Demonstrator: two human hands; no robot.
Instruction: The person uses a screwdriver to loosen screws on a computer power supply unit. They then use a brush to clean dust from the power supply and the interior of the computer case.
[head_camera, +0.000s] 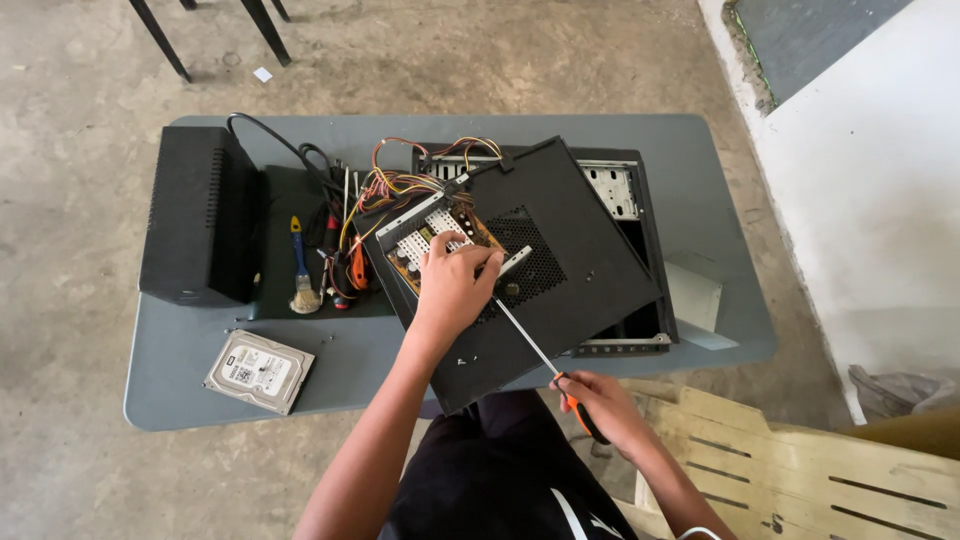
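Dismantling work on a desktop computer case (630, 250) is being shown at a middle stage: the black side panel (560, 290) is already lying loose and askew across the open case on the grey table (700, 150), a hard drive (258, 371) is lying apart near the front left edge, and a power supply board (440, 245) with its bundle of coloured wires (400, 185) is being exposed but is apparently still seated, so its release is judged to be outstanding. The board is being pinned by the left hand (452, 285), fingers (440, 245) curled down onto its white connectors. A screwdriver (530, 345) is being gripped by the right hand (600, 405), fingers wrapped closed around the orange and black handle. Its long axis is running diagonally, handle near the body at lower right, tip pointing up-left towards the board beneath the left hand. A black box (200, 215), a small brush (300, 270) and pliers are being kept at the left.
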